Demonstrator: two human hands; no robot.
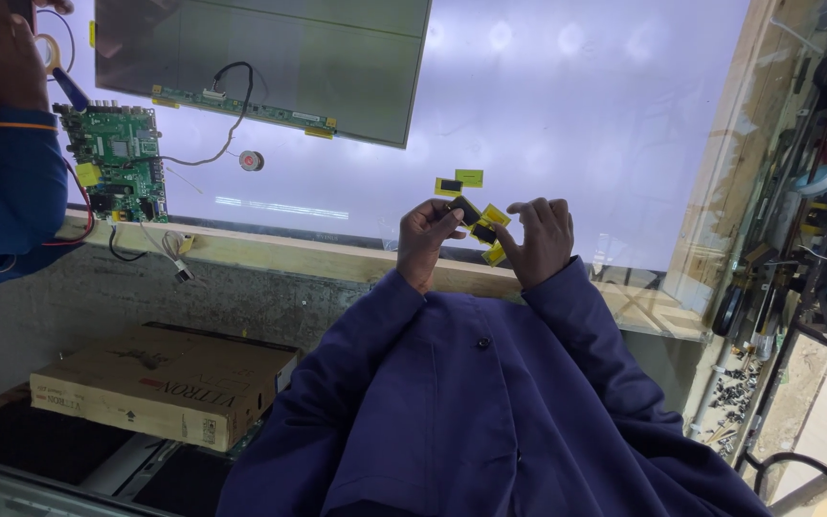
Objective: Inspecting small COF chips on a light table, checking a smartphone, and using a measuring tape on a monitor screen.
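My left hand [427, 235] and my right hand [542, 239] meet over the near edge of a lit white panel [567, 115]. Between their fingertips they pinch a small strip of black pieces with yellow tabs [483, 230]. The left thumb and fingers grip its black end, and the right fingers hold the yellow end. Just beyond the hands, two more small pieces lie on the panel: a black one with a yellow edge [449, 185] and a yellow one [469, 177]. Both my sleeves are dark purple.
A dark screen panel [260, 57] lies on the lit surface, wired to a green circuit board [117, 158] at the left. Another person's hand and blue sleeve [2, 144] are there. A wooden rail [289, 254] edges the bench, a cardboard box [165, 383] lies below, and tools [815, 172] crowd the right.
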